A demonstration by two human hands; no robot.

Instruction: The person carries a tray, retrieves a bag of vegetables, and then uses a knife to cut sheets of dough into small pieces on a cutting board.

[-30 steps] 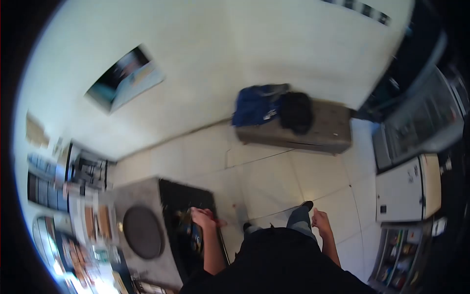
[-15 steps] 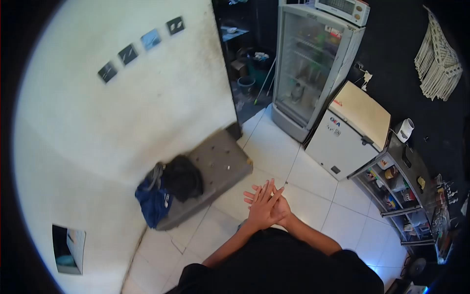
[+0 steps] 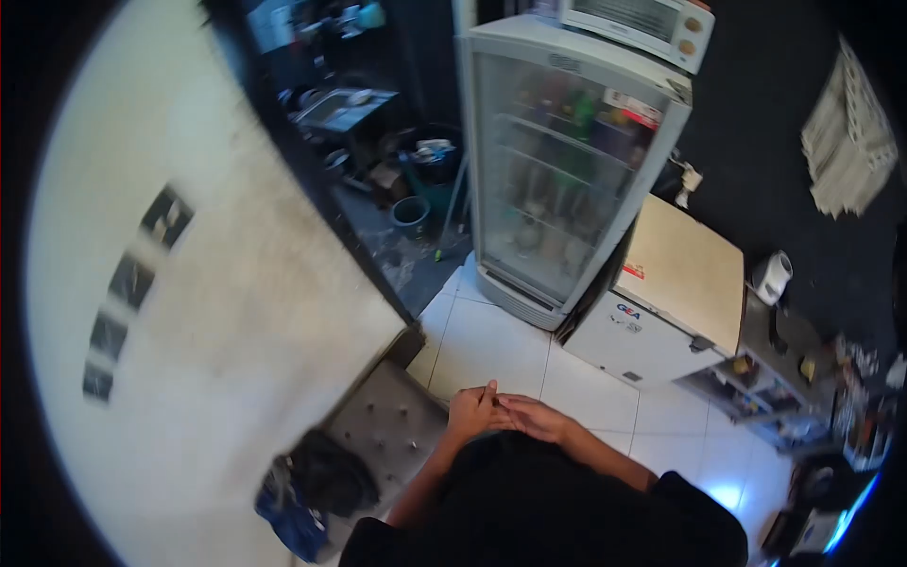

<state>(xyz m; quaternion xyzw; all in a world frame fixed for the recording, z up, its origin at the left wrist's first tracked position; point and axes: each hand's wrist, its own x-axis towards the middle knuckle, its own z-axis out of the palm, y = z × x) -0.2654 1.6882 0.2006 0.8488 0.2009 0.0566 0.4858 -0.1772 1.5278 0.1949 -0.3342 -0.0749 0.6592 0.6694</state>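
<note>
In front of my black shirt [image 3: 548, 501], both hands meet at waist height. My left hand [image 3: 473, 413] has its thumb raised and its fingers reaching across toward the other hand. My right hand [image 3: 535, 418] lies with its fingers stretched out, their tips touching the left hand. Nothing held shows in either one; part of the left fingers is covered where the hands overlap. Just left of them is a grey tufted bench [image 3: 383, 416], with a black bag [image 3: 331, 472] and a blue cloth item [image 3: 288, 515] on it.
A glass-door fridge [image 3: 567, 161] stands ahead, a toaster oven [image 3: 633, 28] on top. Right of it come a white chest freezer [image 3: 680, 283] and a shelf unit [image 3: 756, 378]. A doorway at left shows a bucket [image 3: 410, 215]. White tiles [image 3: 491, 345] cover the floor.
My view has swung left and moved nearer the fridge and doorway. The left hand has slid off the right palm, and the spread, overlapping fingers now meet mainly at their ends.
</note>
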